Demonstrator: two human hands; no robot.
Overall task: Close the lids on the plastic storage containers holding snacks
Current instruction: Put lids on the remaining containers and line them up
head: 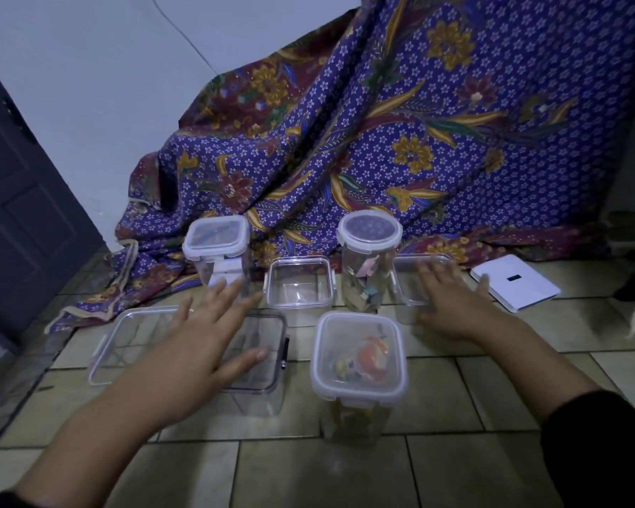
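1. A patterned purple cloth (400,141) is draping down from the wall onto the tiled floor (345,467) behind everything, and a dark door (19,199) is standing at the far left.
2. The left hand (198,342) is hovering with spread fingers over a large clear box (261,394), covering most of its top; a loose clear lid (125,342) is lying just beside that box on the left.
3. The right hand (451,306) is resting flat and spread on a blurred clear container (411,284) at the right, gripping nothing that I can tell.
4. A square tub of colourful snacks (360,364) is sitting between the two hands, its lid on.
5. Behind are standing a tall square tub (217,247) with lid, an open empty tub (299,282), and a round jar (369,258) holding wrapped sweets.
6. A white flat device (515,286) is lying at the far right.
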